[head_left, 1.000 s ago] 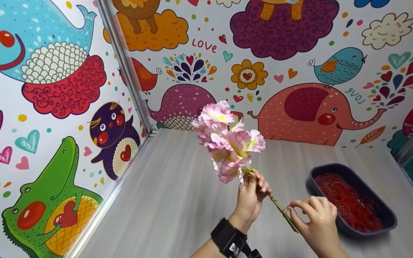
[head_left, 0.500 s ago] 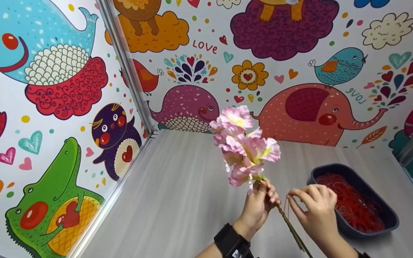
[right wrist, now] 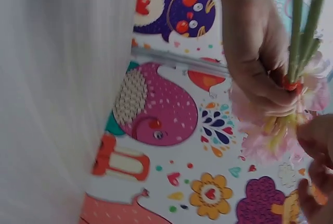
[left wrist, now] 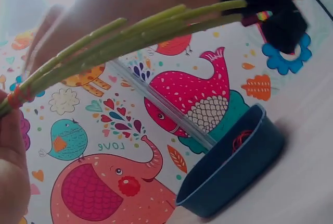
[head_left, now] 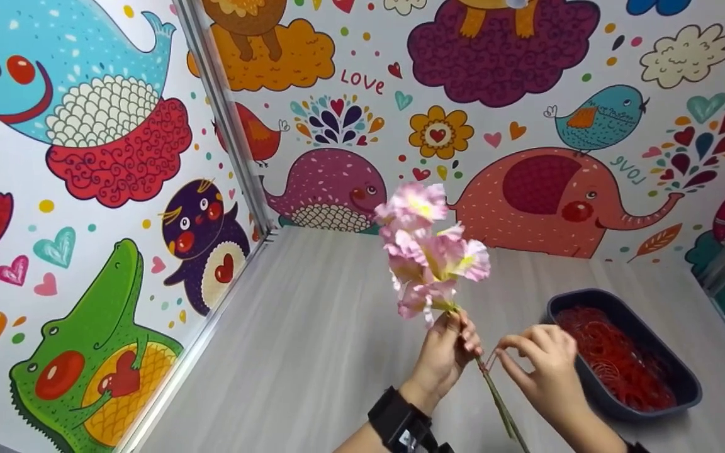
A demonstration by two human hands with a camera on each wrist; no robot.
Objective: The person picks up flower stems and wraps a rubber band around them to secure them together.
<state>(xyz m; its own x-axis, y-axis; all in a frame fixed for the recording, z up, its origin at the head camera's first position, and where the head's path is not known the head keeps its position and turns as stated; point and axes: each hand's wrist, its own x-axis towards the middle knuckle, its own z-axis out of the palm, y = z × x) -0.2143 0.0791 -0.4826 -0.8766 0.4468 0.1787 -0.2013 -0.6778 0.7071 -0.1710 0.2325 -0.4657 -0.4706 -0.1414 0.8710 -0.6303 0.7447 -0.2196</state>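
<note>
My left hand point(head_left: 444, 355) grips several green stems point(head_left: 500, 402) of pink-and-white flowers point(head_left: 432, 251) just under the blossoms, which point up and away. A red rubber band point(right wrist: 292, 85) is wound round the stems right below that hand's fingers. In the head view, my right hand point(head_left: 542, 371) pinches a stretched loop of the band between thumb and forefinger, to the right of the stems. The wound band also shows at the left edge of the left wrist view, with the cut stem ends point(left wrist: 237, 4) spreading away from it.
A dark blue tub point(head_left: 686, 374) holding a heap of red rubber bands point(head_left: 627, 365) stands on the grey table point(head_left: 287, 352) right of my right hand. Walls printed with cartoon animals point(head_left: 526, 195) rise behind and at the left.
The flowers and left hand have shifted right. My right hand has drawn the band up the stems toward the left hand, and more stem shows below it.
</note>
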